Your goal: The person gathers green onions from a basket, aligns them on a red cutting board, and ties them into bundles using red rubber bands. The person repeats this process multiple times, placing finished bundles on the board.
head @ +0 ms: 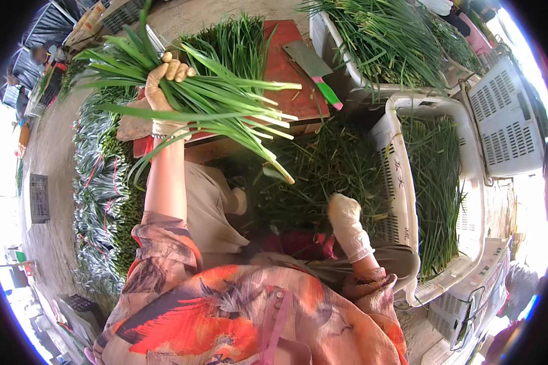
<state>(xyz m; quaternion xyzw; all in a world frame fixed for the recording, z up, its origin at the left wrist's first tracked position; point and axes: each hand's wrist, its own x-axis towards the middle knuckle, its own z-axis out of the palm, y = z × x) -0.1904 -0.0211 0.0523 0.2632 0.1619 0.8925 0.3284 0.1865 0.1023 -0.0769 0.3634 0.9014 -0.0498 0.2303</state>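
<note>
My left hand [162,89], in a pale stained glove, is closed around a loose bunch of long flat green leaves with pale cut stem ends, like Chinese chives [237,98]. The stem ends point to the right, above a red board [297,100]. My right hand [345,219], in a whitish glove, hangs low over my lap, apart from the bunch. Its fingers point away and look curled, but whether they hold anything is hidden. A cleaver [309,61] with a pink and green handle lies on the board, beside an upright stack of greens [233,45].
Leaf scraps [319,169] cover the ground before me. A white plastic crate [404,191] of greens stands at my right, another crate [342,50] heaped with greens beyond it. Red-tied bundles [102,191] line my left. People are in the background.
</note>
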